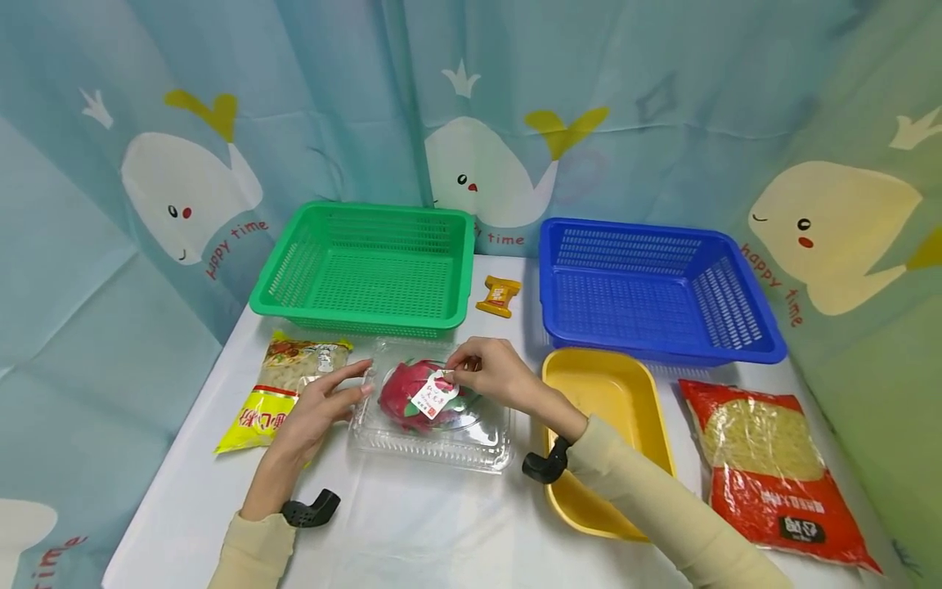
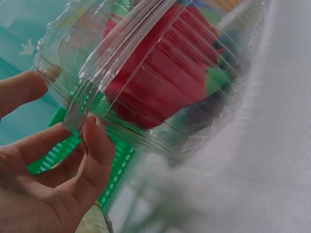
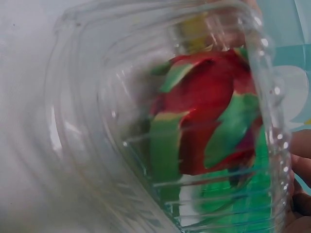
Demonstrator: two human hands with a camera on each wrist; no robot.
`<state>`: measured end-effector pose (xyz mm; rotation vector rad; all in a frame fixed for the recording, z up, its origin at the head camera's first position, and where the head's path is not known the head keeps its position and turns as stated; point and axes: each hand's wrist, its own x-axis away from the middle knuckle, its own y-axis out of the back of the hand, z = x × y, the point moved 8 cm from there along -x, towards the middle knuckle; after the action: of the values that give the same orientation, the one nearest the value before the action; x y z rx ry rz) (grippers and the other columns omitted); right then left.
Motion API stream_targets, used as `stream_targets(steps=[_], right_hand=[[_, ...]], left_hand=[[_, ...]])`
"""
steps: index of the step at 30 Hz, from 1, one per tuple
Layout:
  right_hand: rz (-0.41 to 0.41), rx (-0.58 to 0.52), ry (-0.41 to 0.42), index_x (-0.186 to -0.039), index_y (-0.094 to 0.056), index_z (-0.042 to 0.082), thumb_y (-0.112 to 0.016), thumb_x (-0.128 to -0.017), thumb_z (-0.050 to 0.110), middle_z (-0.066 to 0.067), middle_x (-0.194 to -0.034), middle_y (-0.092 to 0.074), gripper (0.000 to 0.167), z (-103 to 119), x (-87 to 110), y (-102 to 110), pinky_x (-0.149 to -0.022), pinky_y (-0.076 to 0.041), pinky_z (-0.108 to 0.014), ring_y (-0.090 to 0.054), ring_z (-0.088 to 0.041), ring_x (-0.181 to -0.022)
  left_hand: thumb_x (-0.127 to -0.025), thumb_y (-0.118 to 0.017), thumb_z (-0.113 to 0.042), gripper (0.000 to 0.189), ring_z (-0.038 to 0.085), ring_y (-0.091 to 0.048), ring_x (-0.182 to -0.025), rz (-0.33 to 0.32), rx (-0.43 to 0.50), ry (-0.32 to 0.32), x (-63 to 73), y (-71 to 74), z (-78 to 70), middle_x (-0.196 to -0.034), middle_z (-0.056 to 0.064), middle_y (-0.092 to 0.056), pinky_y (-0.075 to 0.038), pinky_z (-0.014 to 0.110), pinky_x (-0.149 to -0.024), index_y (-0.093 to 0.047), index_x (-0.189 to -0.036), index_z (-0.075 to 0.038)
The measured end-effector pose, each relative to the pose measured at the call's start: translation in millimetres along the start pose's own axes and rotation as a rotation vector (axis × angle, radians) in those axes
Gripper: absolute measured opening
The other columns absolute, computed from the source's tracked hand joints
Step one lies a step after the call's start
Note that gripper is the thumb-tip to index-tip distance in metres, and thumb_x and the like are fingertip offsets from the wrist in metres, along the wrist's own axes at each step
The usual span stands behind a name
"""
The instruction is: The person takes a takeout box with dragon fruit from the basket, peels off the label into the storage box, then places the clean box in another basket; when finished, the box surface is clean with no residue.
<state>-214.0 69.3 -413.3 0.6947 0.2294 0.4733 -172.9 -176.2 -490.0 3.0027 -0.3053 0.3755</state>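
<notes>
A clear plastic clamshell box (image 1: 441,448) with a pink and green dragon fruit (image 1: 401,388) inside lies in front of the person. My left hand (image 1: 316,409) holds the box's left side; in the left wrist view, the thumb and fingers (image 2: 98,138) are at its rim. A white label (image 1: 434,397) with handwriting and a red picture is on the lid. My right hand (image 1: 496,372) reaches over the lid, thumb and index finger pinching the label's upper right corner. In the right wrist view, its curled fingers (image 3: 302,155) show beyond the box wall.
Behind stand a green basket (image 1: 383,323) and a blue basket (image 1: 662,350), with a small yellow packet (image 1: 498,296) between them. A yellow tray (image 1: 655,409) sits under my right forearm. Food bags lie at left (image 1: 257,417) and right (image 1: 765,491).
</notes>
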Motion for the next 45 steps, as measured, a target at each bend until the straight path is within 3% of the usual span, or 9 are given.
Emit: stream_targets(steps=[7,15,20,23,27,32,45], right_hand=[[-0.004,-0.007,0.009,-0.092,-0.078,0.008,-0.075,-0.09,0.009,-0.001,-0.083,-0.069,0.004,1,0.8,1,-0.065,-0.048,-0.02,-0.056,-0.009,-0.071],[0.037,-0.084,-0.038,-0.092,-0.079,0.009,-0.072,-0.091,0.009,0.0,-0.08,-0.075,0.007,0,2.9,0,-0.063,-0.052,-0.022,-0.062,-0.009,-0.067],[0.066,-0.162,-0.05,-0.093,-0.08,0.007,-0.071,-0.091,0.009,-0.002,-0.081,-0.076,0.009,-2,2.9,-2,-0.063,-0.054,-0.023,-0.068,-0.026,-0.072],[0.078,-0.232,-0.08,-0.093,-0.08,0.007,-0.07,-0.091,0.008,-0.003,-0.081,-0.076,0.01,-5,4.9,-3,-0.065,-0.057,-0.031,-0.07,-0.036,-0.076],[0.084,-0.286,-0.11,-0.094,-0.08,0.009,-0.071,-0.092,0.011,-0.003,-0.084,-0.077,0.01,-7,7.6,-5,-0.07,-0.06,-0.041,-0.072,-0.033,-0.077],[0.085,-0.323,-0.118,-0.094,-0.081,0.01,-0.076,-0.091,0.019,-0.002,-0.087,-0.078,0.01,-7,8.1,-6,-0.073,-0.059,-0.04,-0.071,-0.027,-0.077],[0.083,-0.469,-0.139,-0.096,-0.08,0.008,-0.076,-0.092,0.018,-0.003,-0.088,-0.077,0.012,-12,16.5,-10,-0.077,-0.058,-0.042,-0.064,-0.05,-0.09]], left_hand=[[-0.099,-0.068,-0.02,0.057,0.013,-0.058,-0.103,0.002,-0.005,-0.019,0.0,-1.0,-2.7,-0.156,0.017,-0.043,-0.051,0.028,-0.082,-0.051,-0.151,-0.005],[-0.099,-0.068,-0.018,0.057,0.012,-0.059,-0.099,0.0,-0.017,-0.035,2.6,-1.2,-4.7,-0.155,0.019,-0.044,-0.053,0.027,-0.08,-0.05,-0.151,-0.003],[-0.099,-0.068,-0.015,0.056,0.01,-0.059,-0.099,0.001,-0.006,-0.051,3.2,-0.7,-5.7,-0.156,0.02,-0.043,-0.053,0.026,-0.079,-0.05,-0.151,-0.001],[-0.099,-0.067,-0.016,0.057,0.01,-0.059,-0.099,0.006,0.001,-0.055,2.3,-1.9,-5.3,-0.157,0.02,-0.042,-0.053,0.026,-0.08,-0.05,-0.151,0.0],[-0.099,-0.067,-0.015,0.056,0.01,-0.059,-0.099,0.003,-0.004,-0.059,2.2,-1.9,-3.7,-0.155,0.021,-0.044,-0.053,0.025,-0.08,-0.05,-0.15,0.0],[-0.099,-0.067,-0.014,0.056,0.01,-0.059,-0.097,-0.011,0.001,-0.061,3.2,-0.2,-3.0,-0.156,0.021,-0.043,-0.053,0.024,-0.078,-0.05,-0.15,0.001],[-0.098,-0.068,-0.014,0.055,0.01,-0.057,-0.091,-0.032,0.002,-0.045,3.2,-2.0,-5.4,-0.154,0.019,-0.047,-0.052,0.024,-0.075,-0.052,-0.149,-0.002]])
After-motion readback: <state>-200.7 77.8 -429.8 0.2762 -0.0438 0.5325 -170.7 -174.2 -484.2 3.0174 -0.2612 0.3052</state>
